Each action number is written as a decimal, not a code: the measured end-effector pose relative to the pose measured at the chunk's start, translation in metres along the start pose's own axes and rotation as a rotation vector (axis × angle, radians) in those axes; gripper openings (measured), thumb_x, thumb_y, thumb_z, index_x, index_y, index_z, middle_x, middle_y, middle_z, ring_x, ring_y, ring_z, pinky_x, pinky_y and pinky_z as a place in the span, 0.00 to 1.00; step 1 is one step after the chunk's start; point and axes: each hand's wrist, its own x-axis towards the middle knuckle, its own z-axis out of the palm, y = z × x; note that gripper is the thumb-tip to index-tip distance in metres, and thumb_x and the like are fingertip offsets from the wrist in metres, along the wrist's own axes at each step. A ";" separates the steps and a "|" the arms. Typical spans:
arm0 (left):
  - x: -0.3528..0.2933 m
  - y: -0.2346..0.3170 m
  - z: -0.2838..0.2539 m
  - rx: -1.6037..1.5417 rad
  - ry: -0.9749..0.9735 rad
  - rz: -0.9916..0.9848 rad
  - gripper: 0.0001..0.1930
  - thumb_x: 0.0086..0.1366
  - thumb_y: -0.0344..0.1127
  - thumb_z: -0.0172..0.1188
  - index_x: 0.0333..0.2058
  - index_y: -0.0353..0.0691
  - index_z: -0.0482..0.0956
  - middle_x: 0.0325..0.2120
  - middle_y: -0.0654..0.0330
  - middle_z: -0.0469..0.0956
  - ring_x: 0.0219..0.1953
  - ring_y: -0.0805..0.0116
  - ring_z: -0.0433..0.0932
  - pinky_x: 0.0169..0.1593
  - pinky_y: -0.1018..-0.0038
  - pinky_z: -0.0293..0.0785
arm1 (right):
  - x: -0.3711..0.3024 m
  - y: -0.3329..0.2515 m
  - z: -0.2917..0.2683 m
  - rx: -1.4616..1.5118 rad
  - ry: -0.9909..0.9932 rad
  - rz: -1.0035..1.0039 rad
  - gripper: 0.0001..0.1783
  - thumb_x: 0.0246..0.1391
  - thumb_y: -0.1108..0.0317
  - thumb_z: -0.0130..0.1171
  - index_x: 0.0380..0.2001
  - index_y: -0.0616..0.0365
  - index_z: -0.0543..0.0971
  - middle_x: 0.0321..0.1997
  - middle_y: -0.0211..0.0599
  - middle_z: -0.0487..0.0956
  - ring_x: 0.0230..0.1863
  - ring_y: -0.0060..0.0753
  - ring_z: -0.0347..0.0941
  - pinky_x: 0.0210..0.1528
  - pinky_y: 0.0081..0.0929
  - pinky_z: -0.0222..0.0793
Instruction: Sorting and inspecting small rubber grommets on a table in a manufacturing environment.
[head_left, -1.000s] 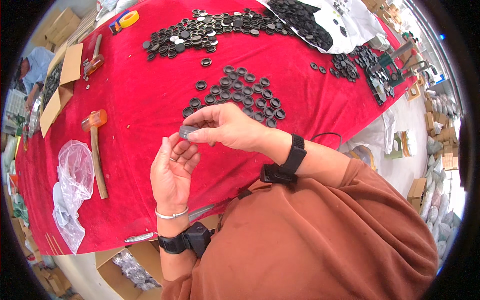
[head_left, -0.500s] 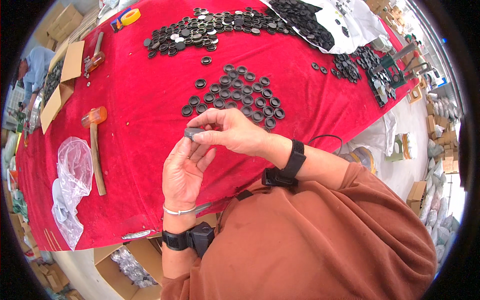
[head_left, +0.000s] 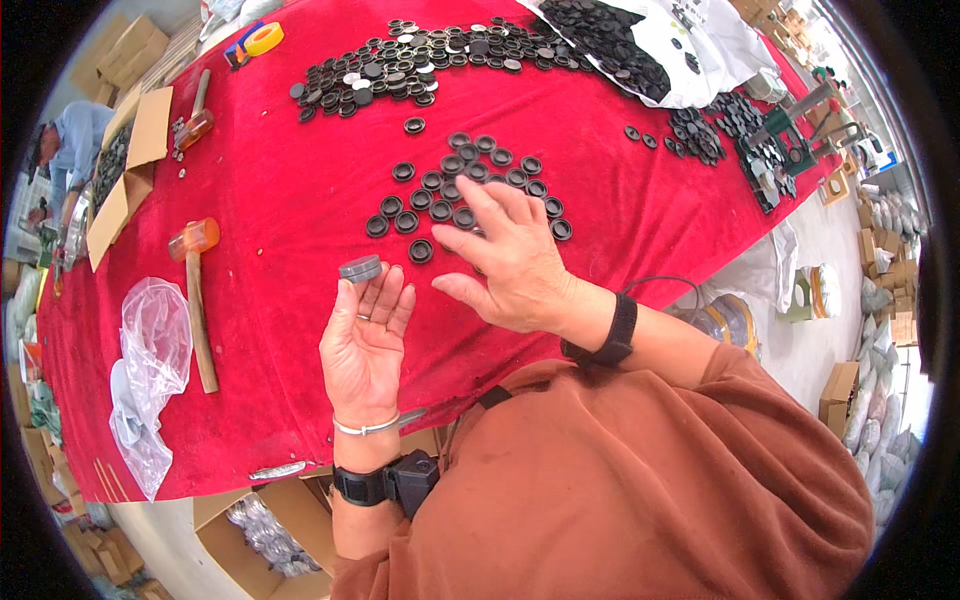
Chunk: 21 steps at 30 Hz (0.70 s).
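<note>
My left hand (head_left: pixel 365 345) is raised palm up over the red cloth, its thumb and fingertips closed on a small round grey cap (head_left: pixel 360 268). To its right, my right hand (head_left: pixel 515 260) is open with nothing in it, fingers spread and pointing toward a loose cluster of black round caps (head_left: pixel 420 251). These are shallow, dark and ring-rimmed, and my hand hides some of them. Whether its fingertips touch any cap, I cannot tell.
A mallet (head_left: pixel 193 240) and a clear plastic bag (head_left: pixel 155 340) lie at left. Many black and some pale discs (head_left: pixel 400 75) spread across the back. A white sack (head_left: pixel 700 50) of black pieces and a green hand press (head_left: pixel 790 140) are at far right.
My right hand has let go of the grey cap and moved right, opening over the black caps. My left hand still holds the cap, with its fingers now more visible.
</note>
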 end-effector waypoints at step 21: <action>-0.006 -0.003 -0.001 -0.038 -0.008 -0.025 0.16 0.69 0.40 0.47 0.46 0.33 0.73 0.44 0.51 0.76 0.50 0.59 0.75 0.55 0.62 0.72 | 0.012 -0.033 -0.006 0.212 0.092 -0.117 0.33 0.42 0.46 0.61 0.50 0.51 0.73 0.60 0.50 0.64 0.54 0.48 0.61 0.52 0.42 0.54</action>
